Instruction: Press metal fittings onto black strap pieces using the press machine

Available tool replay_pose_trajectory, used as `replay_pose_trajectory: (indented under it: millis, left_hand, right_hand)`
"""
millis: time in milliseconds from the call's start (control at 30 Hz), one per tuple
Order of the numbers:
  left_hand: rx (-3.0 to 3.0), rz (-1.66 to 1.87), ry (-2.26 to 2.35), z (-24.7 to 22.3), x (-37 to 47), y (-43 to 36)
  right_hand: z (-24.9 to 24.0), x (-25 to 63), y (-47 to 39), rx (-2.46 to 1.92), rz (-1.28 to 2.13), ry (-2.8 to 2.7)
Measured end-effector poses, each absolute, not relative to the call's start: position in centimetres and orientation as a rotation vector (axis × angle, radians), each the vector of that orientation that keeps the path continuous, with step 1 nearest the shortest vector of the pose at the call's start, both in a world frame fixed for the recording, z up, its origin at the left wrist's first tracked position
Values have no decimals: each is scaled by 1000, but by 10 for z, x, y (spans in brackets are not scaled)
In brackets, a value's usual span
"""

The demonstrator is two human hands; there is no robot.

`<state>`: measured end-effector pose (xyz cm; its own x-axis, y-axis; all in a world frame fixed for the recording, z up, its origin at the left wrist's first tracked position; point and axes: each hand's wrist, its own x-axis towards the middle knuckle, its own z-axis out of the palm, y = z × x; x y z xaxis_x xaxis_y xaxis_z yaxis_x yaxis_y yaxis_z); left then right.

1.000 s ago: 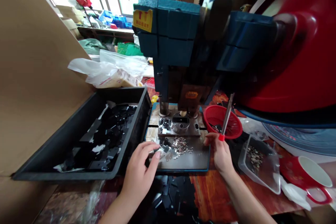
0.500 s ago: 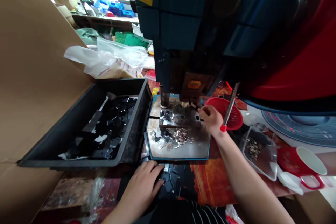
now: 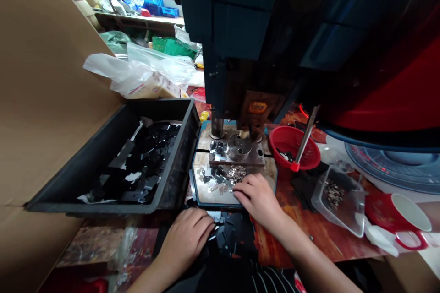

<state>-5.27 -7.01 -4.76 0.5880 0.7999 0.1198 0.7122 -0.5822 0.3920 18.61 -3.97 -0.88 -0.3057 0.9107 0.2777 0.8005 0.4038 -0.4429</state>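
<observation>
My left hand (image 3: 190, 233) is at the edge of a pile of dark flat metal pieces (image 3: 228, 233) in front of the press, its fingers pinched at a small piece too hidden to name. My right hand (image 3: 257, 196) lies over the front of the press plate (image 3: 220, 198), fingertips together beside a heap of small shiny parts (image 3: 237, 174). What those fingertips hold, if anything, cannot be made out. Left of the heap lie loose flat metal pieces (image 3: 213, 178). Behind them is the metal die block (image 3: 252, 153), under the press head (image 3: 257, 107).
A black bin (image 3: 172, 165) of dark pieces stands left. To the right are a red basket (image 3: 311, 160), a metal lever (image 3: 307, 137) with a red end, a clear tray (image 3: 352, 224) of small parts and a red mug (image 3: 381, 210).
My right hand has moved from the right side of the die block toward me, down to the small shiny parts. The fingers of my left hand have drawn closer together. The view has shifted slightly.
</observation>
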Motion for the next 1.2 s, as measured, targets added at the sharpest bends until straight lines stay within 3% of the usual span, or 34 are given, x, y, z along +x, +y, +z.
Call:
replay_pose_trajectory:
  millis: [267, 633, 1200]
  left_hand:
    - [2173, 840, 1273, -41, -44, -72]
    - [757, 1021, 1236, 5, 2, -34]
    - [651, 979, 1086, 20, 8, -22]
  right_hand:
    - [-9, 189, -35, -1495, 280, -2113]
    - [16, 196, 68, -1568, 202, -1741]
    - [9, 198, 77, -1485, 412, -1613]
